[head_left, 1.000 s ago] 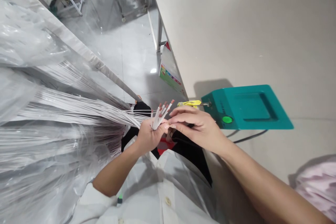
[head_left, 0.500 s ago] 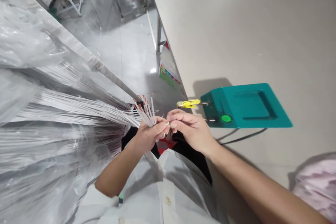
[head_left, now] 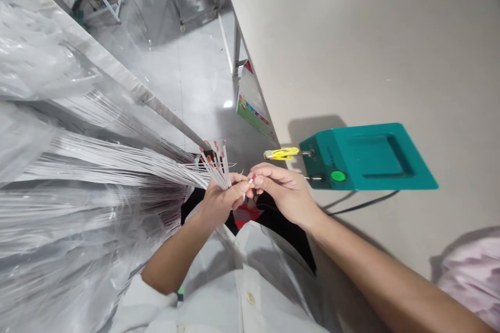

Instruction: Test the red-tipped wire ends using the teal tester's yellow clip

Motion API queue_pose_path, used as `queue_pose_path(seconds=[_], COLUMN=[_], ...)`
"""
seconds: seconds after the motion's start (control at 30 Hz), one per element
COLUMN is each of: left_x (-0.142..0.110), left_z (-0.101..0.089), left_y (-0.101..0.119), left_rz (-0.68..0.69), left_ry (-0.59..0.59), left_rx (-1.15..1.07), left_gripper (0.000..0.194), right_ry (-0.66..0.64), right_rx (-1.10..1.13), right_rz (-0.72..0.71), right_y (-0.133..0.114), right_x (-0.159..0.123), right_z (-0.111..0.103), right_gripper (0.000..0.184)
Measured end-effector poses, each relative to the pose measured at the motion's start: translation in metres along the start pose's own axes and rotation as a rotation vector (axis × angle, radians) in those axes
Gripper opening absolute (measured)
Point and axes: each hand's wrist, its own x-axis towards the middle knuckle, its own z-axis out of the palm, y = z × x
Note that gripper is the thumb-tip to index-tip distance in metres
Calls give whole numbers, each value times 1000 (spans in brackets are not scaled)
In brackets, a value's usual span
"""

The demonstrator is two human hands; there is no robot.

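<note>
Close before my shirt (head_left: 222,281), my left hand (head_left: 219,205) grips white wires (head_left: 225,170) while my right hand (head_left: 289,195) pinches one wire tip (head_left: 252,180) beside them. Just beyond, a yellow clip (head_left: 284,153) juts from the teal device (head_left: 367,179) on the table (head_left: 351,52); at my left, long strands (head_left: 117,153) and plastic sheeting (head_left: 35,47) crowd in.

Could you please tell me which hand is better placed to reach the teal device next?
Probably the right hand: it lies nearer the teal device, while the left hand holds the wires.
</note>
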Motion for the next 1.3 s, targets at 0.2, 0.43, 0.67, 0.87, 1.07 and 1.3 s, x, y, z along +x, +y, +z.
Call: queue_pose_path(seconds=[0.2, 0.43, 0.67, 0.87, 1.07, 1.3], left_x=[-2, -3, -2, -4, -6, -6], left_z=[-2, 1, 6, 22, 31, 37], left_y=[2, 13, 13, 13, 11, 15], left_rz=[15, 51, 68, 166, 198, 167], left_ry=[13, 65, 92, 298, 403, 422], left_rx=[119, 193, 241, 302, 309, 289], left_gripper=[28, 29, 26, 18, 15, 13], right_ry=[69, 191, 189, 294, 283, 290], right_rx=[-46, -230, -414, -365, -322, -1113], right_rz=[33, -120, -270, -145, -129, -775], right_y=[3, 2, -1, 3, 6, 8], right_x=[-2, -3, -4, -6, -6, -10], right_z=[2, -9, -4, 3, 5, -4], right_gripper=[21, 23, 9, 13, 14, 7])
